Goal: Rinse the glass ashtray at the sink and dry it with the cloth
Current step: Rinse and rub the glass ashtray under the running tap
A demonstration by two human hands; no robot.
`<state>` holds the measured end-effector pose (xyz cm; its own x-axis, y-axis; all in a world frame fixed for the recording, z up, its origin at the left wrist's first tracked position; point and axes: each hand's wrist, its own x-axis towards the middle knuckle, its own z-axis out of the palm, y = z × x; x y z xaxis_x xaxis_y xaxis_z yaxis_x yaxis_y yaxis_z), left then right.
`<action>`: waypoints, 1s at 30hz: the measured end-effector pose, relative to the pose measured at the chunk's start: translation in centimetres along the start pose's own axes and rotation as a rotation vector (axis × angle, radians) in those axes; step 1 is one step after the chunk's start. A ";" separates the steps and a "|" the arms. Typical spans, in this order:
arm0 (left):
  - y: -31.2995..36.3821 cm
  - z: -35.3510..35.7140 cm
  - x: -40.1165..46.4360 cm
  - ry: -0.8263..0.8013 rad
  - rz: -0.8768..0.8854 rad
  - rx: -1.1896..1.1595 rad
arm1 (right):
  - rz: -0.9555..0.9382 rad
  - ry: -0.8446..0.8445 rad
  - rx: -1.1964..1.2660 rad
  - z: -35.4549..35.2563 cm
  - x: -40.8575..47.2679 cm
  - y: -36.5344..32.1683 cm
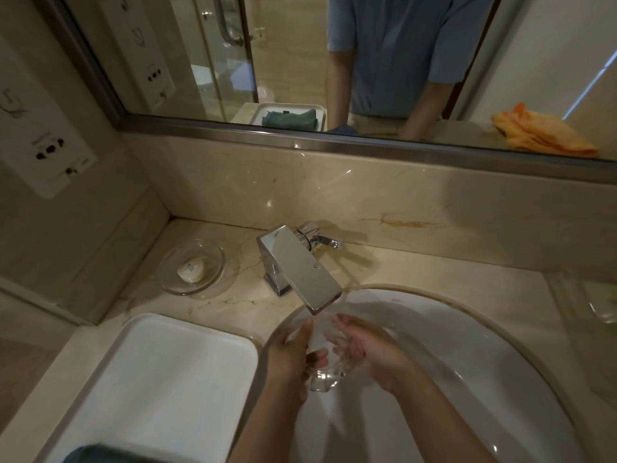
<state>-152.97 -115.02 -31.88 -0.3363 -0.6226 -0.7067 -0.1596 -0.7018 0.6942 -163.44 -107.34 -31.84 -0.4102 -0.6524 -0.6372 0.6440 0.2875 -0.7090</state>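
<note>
Clear glass ashtray (325,379), white sink (467,355), shiny chrome faucet (300,269). Beige marble countertop (417,262) with a rusty orange vein. White tray (160,379) holding a teal cloth (96,455), I think. Orange cloth (541,135) in the mirror, plus a blue shirt (407,51). Whitish soap (191,269).

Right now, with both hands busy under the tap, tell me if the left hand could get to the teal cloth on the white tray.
Probably yes. The left hand holds the ashtray beside the tray; nothing lies between it and the cloth. It must first pass the ashtray to the right hand.
</note>
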 end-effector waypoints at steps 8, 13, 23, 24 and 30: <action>-0.6 -0.1 0.5 0.040 0.041 -0.054 | -0.569 0.089 -0.564 2.6 1.0 -8.0; -0.3 0.2 0.2 0.004 0.029 -0.032 | -0.693 0.186 -0.706 4.4 1.9 -9.8; 0.4 0.7 -0.6 -0.044 0.065 -0.057 | -0.722 0.222 -0.764 4.5 2.9 -10.0; 0.5 0.7 -0.7 -0.047 0.074 -0.058 | -0.714 0.220 -0.748 4.5 3.0 -9.9; 0.9 0.9 -1.1 -0.043 0.107 -0.031 | -0.693 0.194 -0.662 4.4 3.5 -9.7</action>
<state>-153.55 -114.61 -30.38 -0.3895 -0.6794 -0.6218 -0.0921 -0.6430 0.7603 -168.26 -115.43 -25.88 -0.6983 -0.7157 -0.0117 -0.2484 0.2577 -0.9338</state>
